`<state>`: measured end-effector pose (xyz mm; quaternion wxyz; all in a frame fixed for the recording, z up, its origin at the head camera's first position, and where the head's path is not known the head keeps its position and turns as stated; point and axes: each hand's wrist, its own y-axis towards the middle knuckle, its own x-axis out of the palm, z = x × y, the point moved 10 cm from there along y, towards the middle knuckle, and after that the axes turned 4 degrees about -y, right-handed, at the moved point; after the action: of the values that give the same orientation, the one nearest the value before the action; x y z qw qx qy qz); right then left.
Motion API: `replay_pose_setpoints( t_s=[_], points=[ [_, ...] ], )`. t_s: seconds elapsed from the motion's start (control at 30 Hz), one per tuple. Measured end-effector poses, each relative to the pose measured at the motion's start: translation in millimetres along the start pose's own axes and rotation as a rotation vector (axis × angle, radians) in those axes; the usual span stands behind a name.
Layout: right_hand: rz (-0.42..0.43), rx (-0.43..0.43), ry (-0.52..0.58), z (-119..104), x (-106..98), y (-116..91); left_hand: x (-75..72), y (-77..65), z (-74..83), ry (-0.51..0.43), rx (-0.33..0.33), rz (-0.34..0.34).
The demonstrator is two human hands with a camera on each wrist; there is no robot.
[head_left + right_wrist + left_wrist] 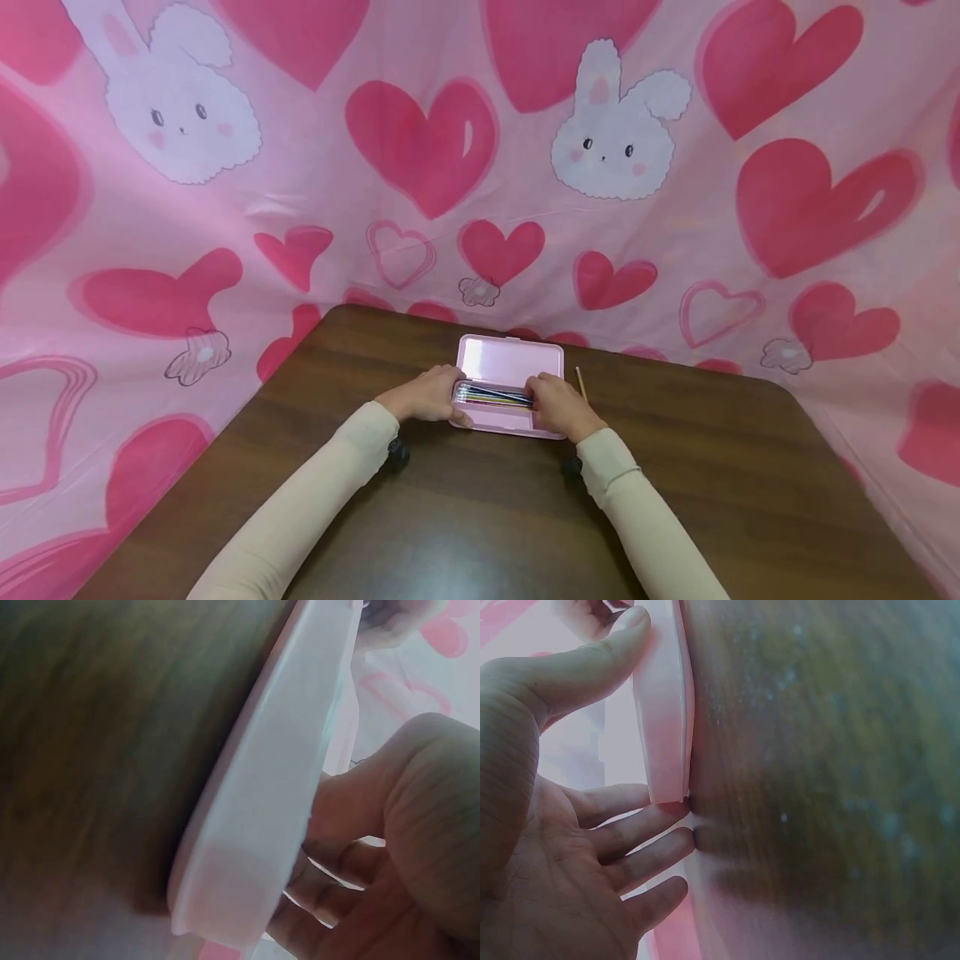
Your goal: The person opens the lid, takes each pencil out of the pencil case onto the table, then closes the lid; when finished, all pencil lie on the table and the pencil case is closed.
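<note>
An open pink pencil case (498, 419) lies on the table, its lid (517, 360) folded back on the far side. Several pencils (495, 396) lie lengthwise in it, some dark, others yellow and red. My left hand (431, 395) holds the left end of the case, thumb over the near wall and fingers round the end, as the left wrist view shows. My right hand (558, 406) reaches into the right part, fingers and thumb at the pencils' right ends, which it hides. In the right wrist view, the case's near wall (262, 780) covers the right fingertips.
A single light wooden pencil (581, 383) lies on the brown table (465, 517), to the right of the case. Behind the table's far edge hangs a pink cloth (525, 225) with hearts and rabbits. Dark wrist cameras sit below both cuffs.
</note>
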<state>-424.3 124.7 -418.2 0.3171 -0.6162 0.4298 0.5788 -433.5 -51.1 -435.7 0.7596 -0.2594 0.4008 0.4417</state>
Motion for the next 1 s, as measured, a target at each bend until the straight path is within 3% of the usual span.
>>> replay_pose_setpoints(
  t_s=[0.2, 0.43, 0.77, 1.0],
  points=[
    [0.037, -0.030, -0.006, -4.4, -6.7, -5.0, 2.1, 0.7, -1.1, 0.007, 0.010, 0.005],
    [0.201, -0.067, 0.059, -0.4, -39.6, -9.5, -2.3, 1.5, 1.5, 0.005, 0.014, 0.017],
    [0.423, 0.056, 0.203, 31.6, -96.4, -28.5, 0.7, 2.0, -0.6, 0.013, -0.002, 0.002],
    [0.499, 0.120, 0.224, 57.5, -109.5, -43.2, 1.7, 2.2, -1.1, 0.015, 0.000, -0.007]
  ],
)
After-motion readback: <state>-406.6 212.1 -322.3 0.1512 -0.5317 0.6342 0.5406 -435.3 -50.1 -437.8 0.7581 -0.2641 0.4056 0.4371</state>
